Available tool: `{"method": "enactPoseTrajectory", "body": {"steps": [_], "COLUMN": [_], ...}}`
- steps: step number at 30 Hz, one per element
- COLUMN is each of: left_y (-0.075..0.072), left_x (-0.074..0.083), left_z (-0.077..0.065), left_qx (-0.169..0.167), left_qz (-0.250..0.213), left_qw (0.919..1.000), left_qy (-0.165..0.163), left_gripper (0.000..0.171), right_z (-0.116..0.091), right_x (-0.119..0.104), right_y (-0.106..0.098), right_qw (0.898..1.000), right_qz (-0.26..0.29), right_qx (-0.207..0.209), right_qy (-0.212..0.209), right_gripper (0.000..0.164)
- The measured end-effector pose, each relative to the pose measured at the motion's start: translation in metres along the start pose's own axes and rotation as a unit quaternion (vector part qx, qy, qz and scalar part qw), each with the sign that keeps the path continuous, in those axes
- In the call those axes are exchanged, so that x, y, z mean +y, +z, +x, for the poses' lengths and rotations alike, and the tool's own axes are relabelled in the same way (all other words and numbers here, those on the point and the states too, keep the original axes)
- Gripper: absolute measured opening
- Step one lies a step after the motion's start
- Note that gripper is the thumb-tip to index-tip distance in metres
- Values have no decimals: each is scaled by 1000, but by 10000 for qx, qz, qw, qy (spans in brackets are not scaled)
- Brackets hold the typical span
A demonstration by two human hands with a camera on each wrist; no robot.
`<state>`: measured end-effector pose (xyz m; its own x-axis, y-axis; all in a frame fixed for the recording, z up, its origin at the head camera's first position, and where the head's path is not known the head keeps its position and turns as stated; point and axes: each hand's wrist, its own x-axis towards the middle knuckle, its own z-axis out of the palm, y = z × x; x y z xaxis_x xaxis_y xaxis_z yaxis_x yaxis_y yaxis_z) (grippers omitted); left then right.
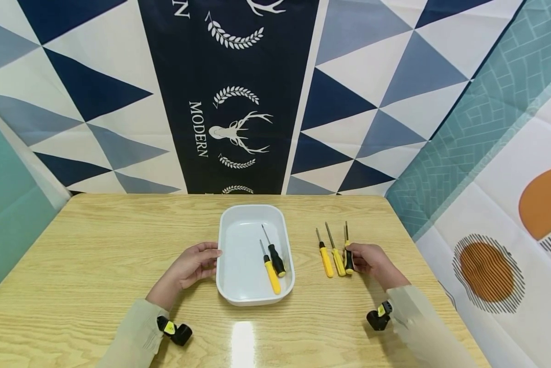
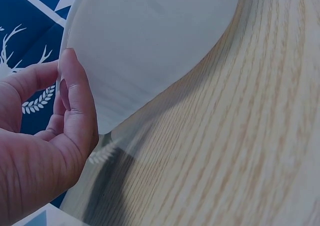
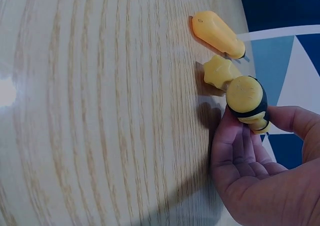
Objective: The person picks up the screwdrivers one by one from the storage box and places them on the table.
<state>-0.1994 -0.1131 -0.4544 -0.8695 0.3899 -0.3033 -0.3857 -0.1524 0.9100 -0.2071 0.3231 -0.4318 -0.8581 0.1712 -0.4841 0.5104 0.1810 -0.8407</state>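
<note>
A white plastic tub (image 1: 238,295) sits on the table, and my left hand (image 1: 197,263) pinches its left wall. In the left wrist view, thumb and fingers close over the tub's rim (image 2: 150,46). My right hand (image 1: 367,260) grips a black-and-yellow screwdriver (image 1: 348,258) by its handle, shaft pointing away from me. The handle's yellow butt end (image 3: 244,93) faces the right wrist camera. Just left of it lie a yellow screwdriver (image 1: 338,261) with a fluted handle and an orange-yellow screwdriver (image 1: 326,260) with a black collar.
Inside the tub rest a black-handled screwdriver (image 1: 277,260) and a yellow-handled one (image 1: 272,276), side by side towards the right wall. The wooden table (image 1: 96,266) ends at a patterned cloth backdrop (image 1: 238,102), and another printed cloth (image 1: 501,220) hangs along the right edge.
</note>
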Motion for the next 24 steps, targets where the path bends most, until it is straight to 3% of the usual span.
{"method": "enactPoseTrajectory", "body": {"steps": [8,16,24], "left_y": [0,-1,-1], "left_x": [0,0,-1], "left_z": [0,0,0], "left_qx": [5,10,36], "left_qz": [1,7,-3], "left_qw": [10000,10000,10000], "left_qy": [-11,-29,-48], "left_gripper": [49,48,48], "right_z": [-1,1,2], "right_x": [-1,-2,-2], "right_y": [1,0,1], "right_qw": [10000,9999,9993], "right_qz": [-24,-108,-323], "right_qx": [-30,42,127], "right_qy": [20,54,127], "right_gripper": [39,32,51]}}
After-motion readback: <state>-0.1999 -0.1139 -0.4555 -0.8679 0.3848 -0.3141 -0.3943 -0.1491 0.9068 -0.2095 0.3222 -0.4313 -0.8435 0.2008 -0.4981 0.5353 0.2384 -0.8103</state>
